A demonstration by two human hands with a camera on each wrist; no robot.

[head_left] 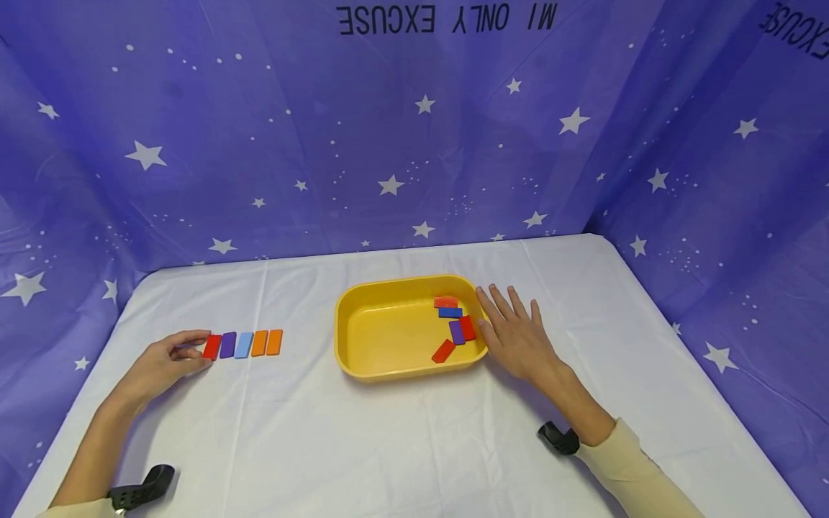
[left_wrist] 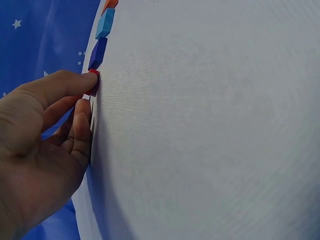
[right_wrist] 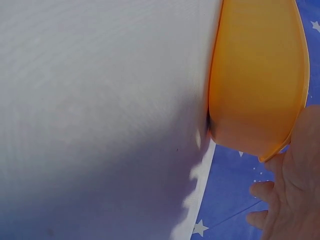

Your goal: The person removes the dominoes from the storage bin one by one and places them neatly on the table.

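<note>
In the head view, the left hand (head_left: 165, 361) is pinching a red block (head_left: 211, 347) on the white tabletop (head_left: 324, 446), apparently by its 2 short ends, probably so that it is lying in line with the purple block (head_left: 228, 344), the light blue block (head_left: 243, 345) and 2 orange blocks (head_left: 259, 343); the red block is looking flat, plain and oblong, lying at the row's left end; the right hand (head_left: 518, 344) is resting against the yellow tray (head_left: 388, 334), fingers straight and spread, perhaps steadying it, while 5 small blocks (head_left: 443, 351) are lying inside, towards its right end; in the left wrist view, the fingers are holding the red block narrowly, hiding much of it; in the right wrist view, the fingers are meeting the tray's rim, gripping nothing visible.
</note>
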